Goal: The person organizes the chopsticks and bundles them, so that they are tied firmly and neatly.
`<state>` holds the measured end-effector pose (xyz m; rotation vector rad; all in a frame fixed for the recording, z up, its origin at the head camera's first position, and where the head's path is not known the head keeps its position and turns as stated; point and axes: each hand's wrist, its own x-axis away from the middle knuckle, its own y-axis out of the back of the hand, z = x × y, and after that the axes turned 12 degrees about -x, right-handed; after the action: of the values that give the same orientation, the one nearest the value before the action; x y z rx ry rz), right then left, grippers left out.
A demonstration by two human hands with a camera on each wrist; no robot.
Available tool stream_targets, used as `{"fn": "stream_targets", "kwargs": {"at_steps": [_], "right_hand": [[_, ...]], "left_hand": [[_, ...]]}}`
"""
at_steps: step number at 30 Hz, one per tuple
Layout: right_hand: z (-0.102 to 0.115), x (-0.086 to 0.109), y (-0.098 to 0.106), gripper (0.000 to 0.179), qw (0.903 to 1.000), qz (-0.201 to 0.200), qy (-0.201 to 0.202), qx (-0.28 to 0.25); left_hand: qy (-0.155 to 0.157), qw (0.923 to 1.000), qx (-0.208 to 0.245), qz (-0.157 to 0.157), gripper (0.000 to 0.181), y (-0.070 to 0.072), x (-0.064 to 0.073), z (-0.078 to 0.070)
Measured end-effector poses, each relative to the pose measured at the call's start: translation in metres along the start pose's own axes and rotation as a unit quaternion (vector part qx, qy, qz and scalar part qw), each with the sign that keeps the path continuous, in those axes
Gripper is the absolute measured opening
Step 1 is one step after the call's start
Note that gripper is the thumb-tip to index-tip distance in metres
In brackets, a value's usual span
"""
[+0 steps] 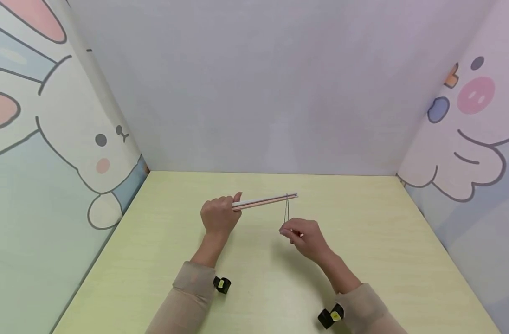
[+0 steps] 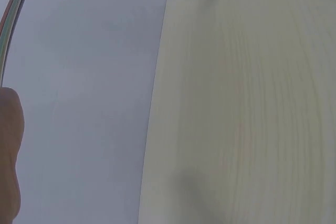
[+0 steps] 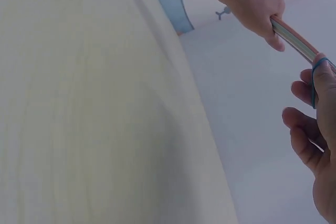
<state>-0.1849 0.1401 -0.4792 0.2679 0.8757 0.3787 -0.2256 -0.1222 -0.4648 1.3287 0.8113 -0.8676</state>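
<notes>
My left hand (image 1: 220,215) grips one end of a bundle of long, thin coloured sticks (image 1: 262,201), which points to the right above the table. Around the bundle near its far end loops a thin teal rubber band (image 3: 314,85). My right hand (image 1: 306,237) pinches the band's lower end, below the sticks, so its two strands are drawn taut. In the left wrist view, only part of the left hand (image 2: 8,145) and the sticks (image 2: 13,19) show at the left edge. The sticks' exact kind cannot be made out.
A pale yellow wood-grain table (image 1: 154,241) lies beneath both hands. Behind it stands a plain grey-white wall (image 1: 271,93). Side panels carry a cartoon rabbit (image 1: 83,130) and a cartoon pig (image 1: 480,130). A small black device (image 1: 222,285) sits at the left wrist, another (image 1: 331,316) at the right.
</notes>
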Motion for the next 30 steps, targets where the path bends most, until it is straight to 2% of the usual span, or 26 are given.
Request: {"fn": "stream_targets", "kwargs": {"at_steps": [3, 5, 7, 11, 14, 16, 18, 21, 22, 25, 28, 30], "right_hand": [[-0.001, 0.002, -0.007, 0.006, 0.9955, 0.028, 0.073, 0.054], [0.001, 0.004, -0.011, 0.017, 0.9901, 0.037, 0.098, 0.094], [0.002, 0.007, -0.016, 0.032, 0.9846, 0.029, 0.12, 0.124], [0.007, 0.01, -0.028, 0.057, 0.9777, -0.036, 0.163, 0.127], [0.008, 0.014, -0.04, 0.068, 0.9766, -0.111, 0.167, 0.077], [0.009, 0.017, -0.047, 0.07, 0.9787, -0.155, 0.133, 0.023], [0.012, 0.02, -0.05, 0.07, 0.9793, -0.187, 0.063, -0.047], [0.021, 0.019, -0.05, 0.071, 0.9676, -0.21, -0.059, -0.127], [0.024, 0.018, -0.05, 0.073, 0.962, -0.212, -0.093, -0.145], [0.029, 0.015, -0.049, 0.072, 0.9487, -0.199, -0.16, -0.186], [0.028, 0.013, -0.048, 0.064, 0.9388, -0.178, -0.199, -0.217], [0.025, 0.01, -0.047, 0.051, 0.93, -0.174, -0.225, -0.233]], "left_hand": [[-0.002, 0.9999, -0.001, 0.015, 0.053, 0.001, -0.001, 0.0], [-0.004, 0.9996, -0.007, 0.025, 0.051, 0.002, -0.001, 0.0], [-0.002, 0.9994, -0.011, 0.032, 0.05, 0.003, -0.002, -0.001], [0.001, 0.9991, -0.015, 0.04, 0.049, 0.004, -0.002, -0.001], [0.0, 0.9993, -0.01, 0.037, 0.049, 0.005, -0.002, -0.002], [-0.002, 0.9995, -0.006, 0.032, 0.048, 0.006, -0.003, -0.003], [-0.002, 0.9997, -0.003, 0.024, 0.047, 0.006, -0.004, -0.003], [-0.002, 0.9999, -0.002, 0.014, 0.047, 0.006, -0.004, -0.003], [-0.002, 1.0, -0.001, 0.009, 0.047, 0.006, -0.004, -0.004], [-0.009, 0.9999, 0.007, -0.004, 0.047, 0.005, -0.002, -0.005], [-0.022, 0.9995, 0.015, -0.016, 0.048, 0.006, -0.001, -0.006], [-0.03, 0.9991, 0.02, -0.022, 0.048, 0.006, -0.001, -0.006]]}}
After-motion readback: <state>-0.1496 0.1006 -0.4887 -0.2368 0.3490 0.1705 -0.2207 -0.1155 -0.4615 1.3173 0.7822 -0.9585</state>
